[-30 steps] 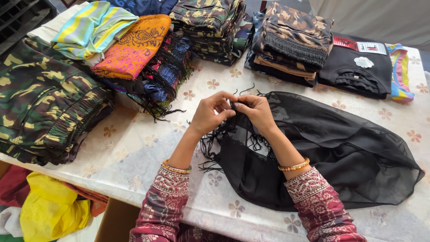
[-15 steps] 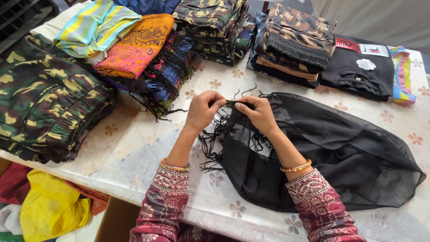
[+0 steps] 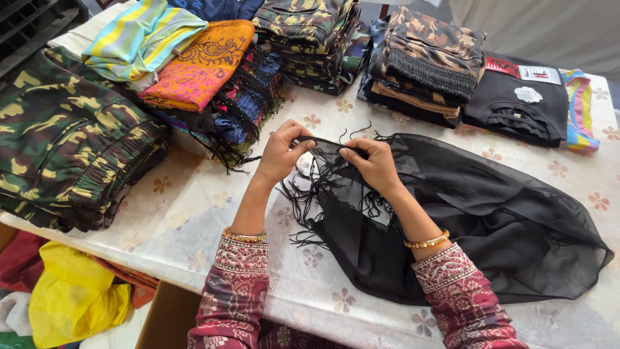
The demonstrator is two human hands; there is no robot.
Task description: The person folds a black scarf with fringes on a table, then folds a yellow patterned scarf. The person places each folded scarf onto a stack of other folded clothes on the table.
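Observation:
A sheer black scarf with a fringed edge lies spread on the table, which has a white floral cloth. My left hand pinches the scarf's fringed top edge. My right hand grips the same edge a short way to the right, so a short strip of black fabric is stretched between them. Loose black tassels hang below and around both hands. Both wrists wear gold bangles over patterned maroon sleeves.
Folded camouflage garments are stacked at left. An orange patterned cloth and a striped one lie behind. More camouflage piles and a black folded top sit at the back. A yellow cloth lies below the table edge.
My hands have moved slightly apart along the scarf's edge, pulling the strip between them taut. The scarf body stays in place.

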